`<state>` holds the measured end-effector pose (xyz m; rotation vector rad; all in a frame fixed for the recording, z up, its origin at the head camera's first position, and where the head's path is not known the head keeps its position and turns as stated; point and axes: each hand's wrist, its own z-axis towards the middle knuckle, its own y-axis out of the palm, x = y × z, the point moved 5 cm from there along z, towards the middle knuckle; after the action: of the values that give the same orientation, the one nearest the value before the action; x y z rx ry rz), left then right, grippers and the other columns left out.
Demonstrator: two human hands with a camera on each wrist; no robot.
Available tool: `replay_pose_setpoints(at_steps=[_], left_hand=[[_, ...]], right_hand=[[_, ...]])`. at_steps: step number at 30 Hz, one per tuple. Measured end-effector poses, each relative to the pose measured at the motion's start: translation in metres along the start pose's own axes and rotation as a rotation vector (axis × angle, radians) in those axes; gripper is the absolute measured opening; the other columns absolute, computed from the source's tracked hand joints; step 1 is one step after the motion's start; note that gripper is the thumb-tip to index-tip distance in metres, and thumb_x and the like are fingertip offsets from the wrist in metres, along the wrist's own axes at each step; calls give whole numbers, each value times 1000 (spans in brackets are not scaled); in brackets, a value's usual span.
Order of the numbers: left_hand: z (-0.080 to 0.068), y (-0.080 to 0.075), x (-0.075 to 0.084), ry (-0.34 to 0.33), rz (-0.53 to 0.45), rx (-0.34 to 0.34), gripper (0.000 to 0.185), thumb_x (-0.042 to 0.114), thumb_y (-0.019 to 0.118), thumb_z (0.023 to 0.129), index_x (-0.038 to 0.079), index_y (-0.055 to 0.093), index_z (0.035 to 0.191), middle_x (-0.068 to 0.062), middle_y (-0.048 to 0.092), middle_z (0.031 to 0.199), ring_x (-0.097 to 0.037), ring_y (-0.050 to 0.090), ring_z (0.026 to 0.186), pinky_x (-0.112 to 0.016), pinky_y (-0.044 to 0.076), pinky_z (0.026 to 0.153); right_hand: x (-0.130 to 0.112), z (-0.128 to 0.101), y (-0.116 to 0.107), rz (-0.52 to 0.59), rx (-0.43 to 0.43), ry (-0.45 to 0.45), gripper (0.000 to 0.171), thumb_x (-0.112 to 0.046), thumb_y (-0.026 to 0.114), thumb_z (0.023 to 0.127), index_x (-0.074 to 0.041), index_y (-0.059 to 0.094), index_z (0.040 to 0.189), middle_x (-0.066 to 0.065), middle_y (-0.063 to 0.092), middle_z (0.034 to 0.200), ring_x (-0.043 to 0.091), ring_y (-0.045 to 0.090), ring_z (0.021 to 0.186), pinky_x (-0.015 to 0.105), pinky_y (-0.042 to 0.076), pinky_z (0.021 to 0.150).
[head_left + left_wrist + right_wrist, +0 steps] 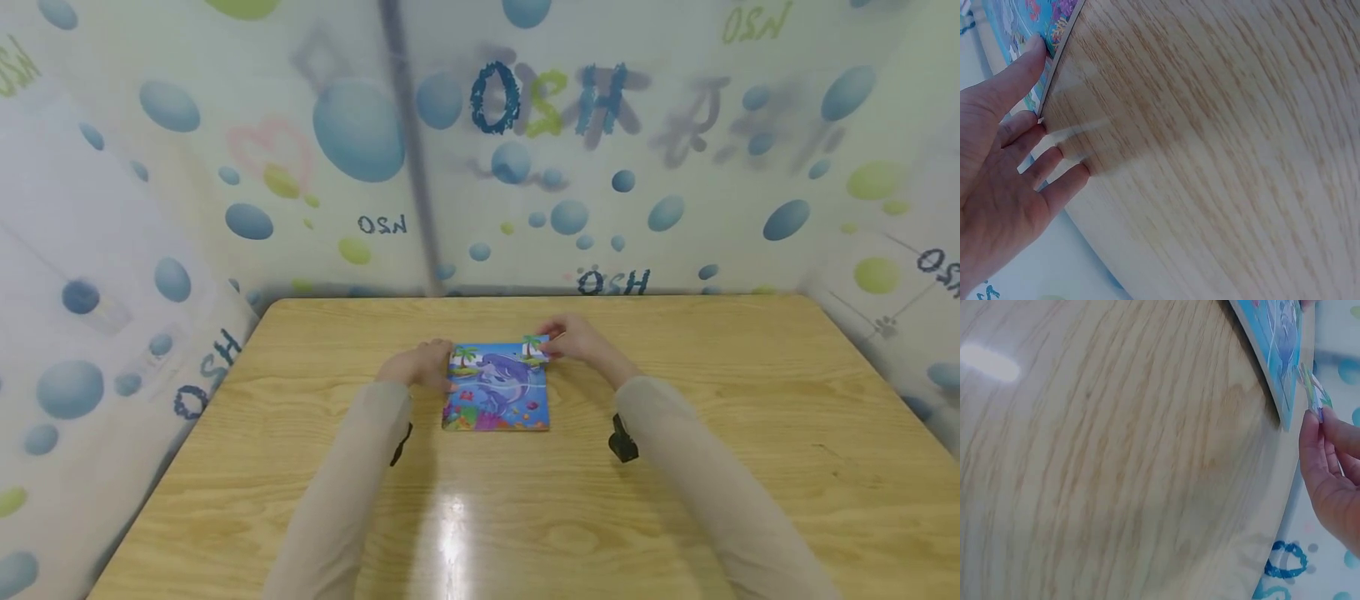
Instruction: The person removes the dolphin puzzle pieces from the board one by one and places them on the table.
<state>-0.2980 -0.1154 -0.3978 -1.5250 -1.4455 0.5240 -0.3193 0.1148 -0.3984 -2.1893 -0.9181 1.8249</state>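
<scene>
1. Head view is giving me the whole scene: a colourful puzzle board [497, 386] is lying flat near the middle of the wooden table [675, 467], and both hands are working at its far corners.
2. I am seeing a purple-grey dolphin printed on blue water on the board, with palm trees in the two upper corners and bright red, orange and purple sea life along the bottom edge. The board is looking thin and roughly square.
3. The left hand [420, 367] is resting against the board's upper left corner; in the left wrist view its fingers [1019, 72] are lying straight and slightly apart, the thumb touching the picture's edge and gripping nothing.
4. The right hand [577, 337] is sitting at the upper right corner, pinching a small puzzle piece [534, 347] that is showing a palm tree. In the right wrist view I am watching the fingertips [1311, 425] closing on that piece [1311, 394], which is hovering just off the board's corner.
5. The curtain [225, 167] behind the table is showing blue and green bubbles, and I am reading mirrored lettering on it as "OSH" and "OSN"; the grey writing beside it is too blurred for me to read.
</scene>
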Motion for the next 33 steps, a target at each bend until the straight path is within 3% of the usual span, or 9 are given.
replay_pose_setpoints(at_steps=[8, 15, 21, 24, 28, 33], left_hand=[[-1, -4, -3, -4, -10, -2, 74, 31, 66, 86, 4, 28, 144, -19, 25, 152, -39, 20, 141, -54, 23, 115], [0, -7, -5, 14, 16, 10, 68, 30, 67, 85, 3, 35, 139, -19, 37, 145, -38, 31, 136, -52, 29, 112], [-1, -5, -7, -14, -15, -2, 72, 30, 66, 86, 4, 29, 143, -19, 27, 151, -39, 22, 140, -54, 23, 114], [-1, -2, -7, -22, -27, -1, 73, 30, 65, 87, 5, 28, 144, -18, 24, 152, -39, 20, 141, -55, 22, 115], [-1, 0, -5, -14, -26, 8, 73, 30, 66, 86, 6, 28, 144, -17, 25, 152, -38, 21, 141, -55, 21, 115], [-1, 1, -2, -9, -36, 12, 73, 29, 66, 86, 6, 28, 144, -17, 25, 152, -38, 21, 141, -55, 21, 115]], right_hand=[[7, -1, -17, -2, 9, -7, 34, 1, 59, 88, 12, 51, 119, 13, 55, 96, 9, 58, 69, 28, 58, 76], [15, -2, -27, -4, 13, -14, 33, 3, 59, 86, 14, 52, 117, 10, 55, 91, 6, 58, 67, 25, 58, 73], [25, -3, -31, -67, 23, -12, 31, 1, 62, 85, 13, 57, 113, 12, 61, 90, 8, 58, 71, 23, 57, 70], [31, -2, -31, -101, 33, 33, 32, -2, 64, 85, 10, 59, 114, 13, 60, 94, 12, 56, 79, 19, 54, 68], [37, -2, -33, -164, 45, 88, 31, -8, 64, 86, 5, 60, 114, 18, 61, 105, 21, 55, 92, 22, 49, 75], [41, -1, -35, -217, 21, 73, 30, -9, 64, 86, 5, 60, 113, 21, 61, 112, 28, 55, 100, 36, 47, 89]])
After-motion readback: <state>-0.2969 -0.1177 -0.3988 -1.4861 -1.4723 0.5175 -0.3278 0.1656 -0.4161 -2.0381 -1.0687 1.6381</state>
